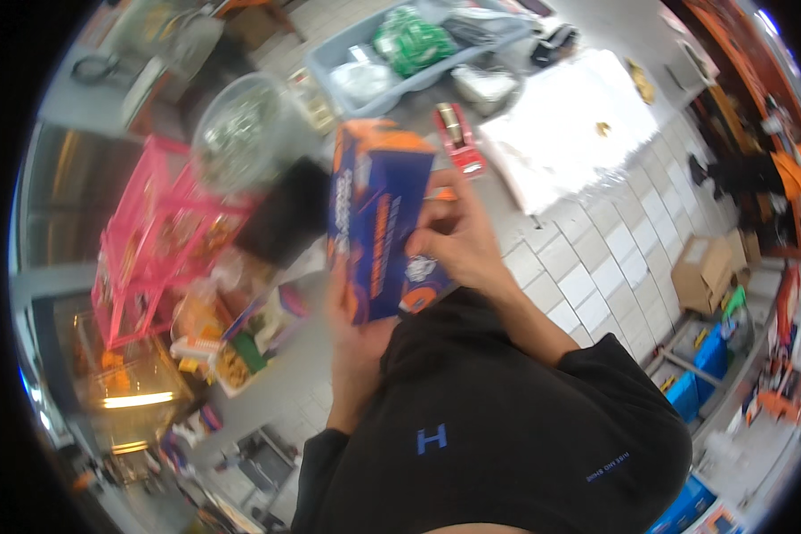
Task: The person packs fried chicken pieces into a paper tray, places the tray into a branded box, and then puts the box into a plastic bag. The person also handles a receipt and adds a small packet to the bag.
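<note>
I hold a tall blue and orange cardboard box upright, slightly tilted, in front of my body. My left hand is closed around its lower left side and bottom, with its fingers partly hidden. At the box's right edge, my right hand has its fingers curled and its thumb pressed against the box. Below that thumb a small blue, white and orange piece sticks out past the edge. Whether it is part of the box I cannot tell. Beyond the box, a red tape dispenser lies on the grey table.
At the back stands a blue-grey tub with a green bag inside. White plastic sheets are stacked to its right. A clear bucket and a pink rack stand left. A person in orange and a cardboard carton are right.
</note>
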The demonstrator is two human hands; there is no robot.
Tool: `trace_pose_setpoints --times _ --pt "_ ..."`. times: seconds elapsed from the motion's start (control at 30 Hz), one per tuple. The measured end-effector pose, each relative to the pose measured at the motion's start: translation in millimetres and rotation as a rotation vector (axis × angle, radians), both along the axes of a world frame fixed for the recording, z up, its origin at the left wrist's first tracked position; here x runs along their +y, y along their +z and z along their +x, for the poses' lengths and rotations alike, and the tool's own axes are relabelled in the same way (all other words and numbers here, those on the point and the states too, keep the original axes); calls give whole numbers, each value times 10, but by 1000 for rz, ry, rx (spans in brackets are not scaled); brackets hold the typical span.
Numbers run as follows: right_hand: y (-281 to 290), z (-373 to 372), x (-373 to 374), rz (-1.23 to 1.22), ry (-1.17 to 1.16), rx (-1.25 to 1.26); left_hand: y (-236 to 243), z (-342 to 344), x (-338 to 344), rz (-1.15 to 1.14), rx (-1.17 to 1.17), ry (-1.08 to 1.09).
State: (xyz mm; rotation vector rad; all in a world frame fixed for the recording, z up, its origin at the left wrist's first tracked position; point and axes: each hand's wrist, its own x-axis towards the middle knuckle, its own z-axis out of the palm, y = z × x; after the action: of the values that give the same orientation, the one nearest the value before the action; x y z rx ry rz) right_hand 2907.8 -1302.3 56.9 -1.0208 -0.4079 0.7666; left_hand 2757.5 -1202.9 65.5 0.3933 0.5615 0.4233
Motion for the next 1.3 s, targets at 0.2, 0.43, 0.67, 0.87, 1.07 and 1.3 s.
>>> trace_pose_setpoints --times 0.2,0.43,0.67,0.87,1.07,1.3 --pt "-383 89 27 70 -5 -11 -269 -217 64 -142 -101 -260" --pt "-764 974 -672 -546 -663 -390 -369 -145 82 674 276 -142" --pt "-1325 2379 -1527 -1057 -953 -993 -134 99 -48 1012 993 -607" --pt "-1375 2881 -1731 -1252 -526 -921 -148 -42 180 1081 934 -705" --pt "-1432 2796 -1743 -1774 -375 -976 -334 -490 436 1026 743 -570" --pt "-1194 2986 -1903 -1289 -570 -809 -362 -814 621 1020 729 -405"
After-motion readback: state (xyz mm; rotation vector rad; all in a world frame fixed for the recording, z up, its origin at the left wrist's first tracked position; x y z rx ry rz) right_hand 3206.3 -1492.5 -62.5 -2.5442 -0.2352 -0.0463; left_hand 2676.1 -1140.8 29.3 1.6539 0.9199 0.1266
